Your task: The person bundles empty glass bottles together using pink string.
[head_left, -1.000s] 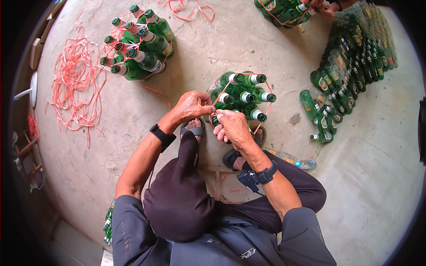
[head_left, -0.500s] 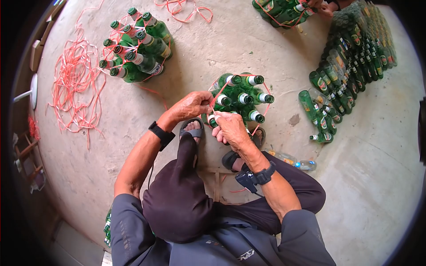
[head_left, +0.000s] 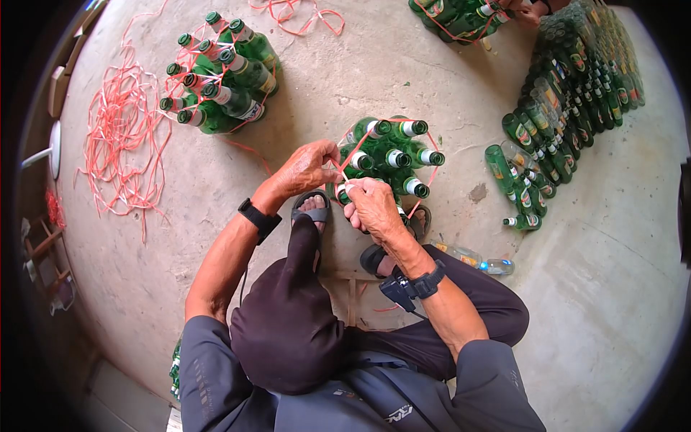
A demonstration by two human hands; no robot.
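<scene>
Several green bottles (head_left: pixel 397 159) stand in a cluster on the floor just in front of me, with pink string (head_left: pixel 433 140) running around their necks. My left hand (head_left: pixel 311 167) is at the cluster's left side, fingers pinched on the string. Close beside it, my right hand (head_left: pixel 372 205) is closed on the string too, over the near-left bottles and hiding part of them. A short stretch of string shows between the two hands.
Another string-bound bottle cluster (head_left: pixel 223 75) stands upper left, beside a loose heap of pink string (head_left: pixel 122 144). Many bottles (head_left: pixel 576 93) lie stacked at the right. At the top, another person's hand (head_left: pixel 529 13) is by a bottle bundle (head_left: pixel 461 18). Clear bottles (head_left: pixel 468 258) lie near my foot.
My left hand has shifted slightly up and left, and my right hand has moved very slightly. Both keep hold of the string.
</scene>
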